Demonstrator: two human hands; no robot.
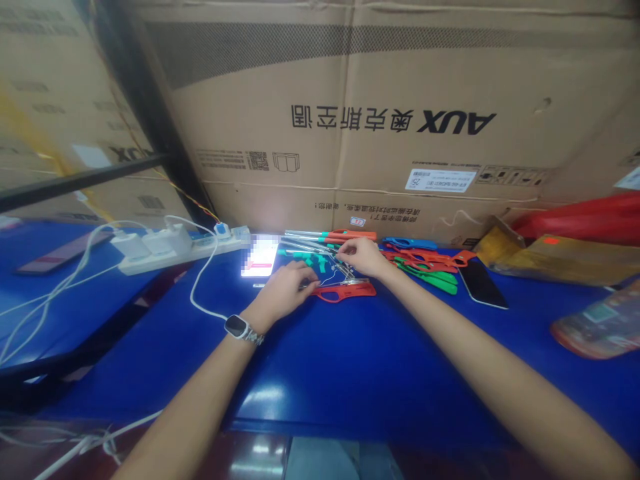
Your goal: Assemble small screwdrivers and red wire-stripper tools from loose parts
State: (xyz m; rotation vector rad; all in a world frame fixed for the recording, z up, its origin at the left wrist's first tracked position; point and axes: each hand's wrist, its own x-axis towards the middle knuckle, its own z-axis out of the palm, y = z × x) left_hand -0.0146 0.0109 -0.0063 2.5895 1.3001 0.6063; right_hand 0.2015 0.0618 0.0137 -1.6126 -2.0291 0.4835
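My left hand (285, 293), with a watch on its wrist, rests low over the table, fingers curled beside a red lighter handle (345, 291). Whatever its fingertips hold is hidden. Farther back and to the right, my right hand (361, 257) pinches over a cluster of thin metal lighter tubes (320, 247); what sits in the pinch is too small to make out. Small green plastic parts (305, 257) lie between the hands. An orange lighter handle (353, 235) is just behind my right hand. Blue (410, 243), red (425, 259) and green (435, 279) handles are piled to its right.
A lit phone (260, 257) lies left of the parts, near a white power strip (185, 250) with plugs and cables. To the right are a dark phone (483, 283), an open carton (530, 250) and a bottle (600, 320). A large cardboard box (350, 167) walls the back.
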